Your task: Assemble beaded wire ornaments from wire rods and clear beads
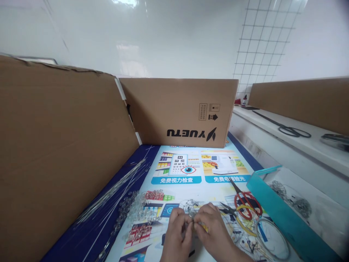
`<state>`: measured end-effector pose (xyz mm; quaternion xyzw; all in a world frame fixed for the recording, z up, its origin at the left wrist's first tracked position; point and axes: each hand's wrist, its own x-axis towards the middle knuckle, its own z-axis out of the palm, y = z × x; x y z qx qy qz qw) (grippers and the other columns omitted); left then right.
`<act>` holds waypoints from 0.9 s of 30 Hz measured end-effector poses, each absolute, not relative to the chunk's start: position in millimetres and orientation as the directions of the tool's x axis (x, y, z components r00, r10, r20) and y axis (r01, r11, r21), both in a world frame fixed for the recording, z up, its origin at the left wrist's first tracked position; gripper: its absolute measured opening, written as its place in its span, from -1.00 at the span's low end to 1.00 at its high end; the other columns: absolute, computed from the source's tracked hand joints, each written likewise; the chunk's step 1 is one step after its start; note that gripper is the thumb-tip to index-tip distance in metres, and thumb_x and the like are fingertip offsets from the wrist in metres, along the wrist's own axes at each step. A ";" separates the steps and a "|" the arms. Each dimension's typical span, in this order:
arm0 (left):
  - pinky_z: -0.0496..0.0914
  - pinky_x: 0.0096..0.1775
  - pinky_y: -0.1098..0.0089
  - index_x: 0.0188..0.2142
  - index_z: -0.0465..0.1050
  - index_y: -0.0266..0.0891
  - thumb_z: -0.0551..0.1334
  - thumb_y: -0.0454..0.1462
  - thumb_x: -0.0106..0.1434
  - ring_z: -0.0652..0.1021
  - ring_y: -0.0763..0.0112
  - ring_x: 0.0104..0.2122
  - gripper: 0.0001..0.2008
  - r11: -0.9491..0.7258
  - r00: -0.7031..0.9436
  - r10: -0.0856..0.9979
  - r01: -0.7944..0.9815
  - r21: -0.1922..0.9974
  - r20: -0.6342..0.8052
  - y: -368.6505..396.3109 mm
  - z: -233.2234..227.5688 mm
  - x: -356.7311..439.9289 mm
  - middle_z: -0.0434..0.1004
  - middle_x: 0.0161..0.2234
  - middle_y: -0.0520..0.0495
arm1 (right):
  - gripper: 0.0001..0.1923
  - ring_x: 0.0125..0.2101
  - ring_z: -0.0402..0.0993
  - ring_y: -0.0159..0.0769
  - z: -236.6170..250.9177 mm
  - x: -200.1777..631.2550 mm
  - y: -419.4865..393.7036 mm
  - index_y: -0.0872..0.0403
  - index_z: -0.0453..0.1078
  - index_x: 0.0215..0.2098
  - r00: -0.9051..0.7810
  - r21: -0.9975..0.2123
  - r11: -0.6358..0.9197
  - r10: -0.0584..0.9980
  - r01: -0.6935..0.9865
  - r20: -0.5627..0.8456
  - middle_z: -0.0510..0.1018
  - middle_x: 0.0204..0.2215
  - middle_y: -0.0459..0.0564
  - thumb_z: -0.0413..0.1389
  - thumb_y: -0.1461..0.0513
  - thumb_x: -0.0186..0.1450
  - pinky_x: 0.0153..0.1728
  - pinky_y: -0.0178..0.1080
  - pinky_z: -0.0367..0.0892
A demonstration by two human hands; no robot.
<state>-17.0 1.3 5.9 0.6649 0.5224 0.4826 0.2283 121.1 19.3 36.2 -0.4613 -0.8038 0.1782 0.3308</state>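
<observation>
Wirework [191, 208] sat pinched between both hands: left hand [176, 233] and right hand [215, 229] curled, fingertips meeting over it, beside red scissors [247, 203].

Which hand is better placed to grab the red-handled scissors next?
Right, probably. The right hand sits beside the red-handled scissors; the left hand is farther away. Both are pinching a small wire piece.

Table w/ printed poster mat [191, 174]: clear beads [136, 207], wire rods [114, 189], red scissors [245, 202], teal tray [278, 207].
</observation>
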 end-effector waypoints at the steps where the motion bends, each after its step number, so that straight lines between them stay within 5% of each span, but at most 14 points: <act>1: 0.28 -0.41 0.39 -0.49 0.29 -0.22 0.06 -0.35 0.18 0.33 0.37 -0.44 -0.86 -0.324 0.001 0.931 0.469 0.822 0.366 2.0 7.7 -18.2 0.20 -0.43 -0.01 | -0.83 -0.34 0.27 -0.30 37.2 121.8 19.3 0.05 0.31 -0.53 -0.361 -0.582 0.516 0.857 0.629 0.369 0.40 -0.46 -0.12 0.06 0.44 0.07 -0.31 -0.22 0.11; 5: 0.27 -0.43 0.41 -0.52 0.29 -0.22 0.09 -0.34 0.17 0.34 0.37 -0.46 -0.86 -0.271 0.024 0.956 0.464 0.843 0.293 1.6 14.4 -19.9 0.19 -0.46 0.00 | -0.84 -0.35 0.27 -0.28 36.6 122.6 17.7 0.05 0.32 -0.51 -0.364 -0.536 0.549 0.833 0.641 0.417 0.40 -0.47 -0.10 0.05 0.43 0.07 -0.33 -0.22 0.10; 11: 0.25 -0.36 0.37 -0.47 0.33 -0.22 0.07 -0.34 0.15 0.34 0.34 -0.41 -0.88 -0.321 -0.018 0.930 0.451 0.833 0.368 0.3 17.6 -18.6 0.22 -0.39 -0.04 | -0.85 -0.39 0.26 -0.30 31.4 120.0 16.7 0.06 0.31 -0.53 -0.359 -0.505 0.547 0.831 0.668 0.425 0.40 -0.51 -0.11 0.04 0.41 0.11 -0.34 -0.23 0.09; 16: 0.20 -0.41 0.44 -0.57 0.23 -0.22 0.12 -0.26 0.16 0.28 0.43 -0.47 -0.81 -0.085 0.047 0.996 0.159 0.984 0.079 7.1 15.2 -27.1 0.18 -0.50 0.06 | -0.86 -0.40 0.27 -0.31 35.4 121.6 17.4 0.05 0.32 -0.49 -0.358 -0.547 0.528 0.847 0.650 0.393 0.39 -0.53 -0.12 0.05 0.40 0.12 -0.34 -0.24 0.10; 20: 0.13 -0.48 0.48 -0.56 0.20 -0.22 0.18 -0.14 0.12 0.18 0.51 -0.56 -0.74 0.108 0.124 0.988 -0.153 0.982 -0.090 7.9 8.2 -28.5 0.10 -0.58 0.13 | -0.87 -0.41 0.27 -0.33 37.7 123.9 19.0 0.07 0.30 -0.49 -0.408 -0.534 0.609 0.791 0.586 0.455 0.39 -0.52 -0.11 0.02 0.40 0.14 -0.34 -0.24 0.12; 27: 0.15 -0.46 0.49 -0.55 0.26 -0.25 0.24 -0.04 0.06 0.19 0.51 -0.53 -0.67 0.166 0.133 0.981 -0.220 0.961 -0.139 6.4 7.2 -27.2 0.13 -0.54 0.11 | -0.84 -0.39 0.27 -0.28 37.4 123.7 18.1 0.07 0.34 -0.46 -0.435 -0.458 0.642 0.761 0.615 0.482 0.42 -0.50 -0.05 -0.02 0.40 0.17 -0.34 -0.19 0.13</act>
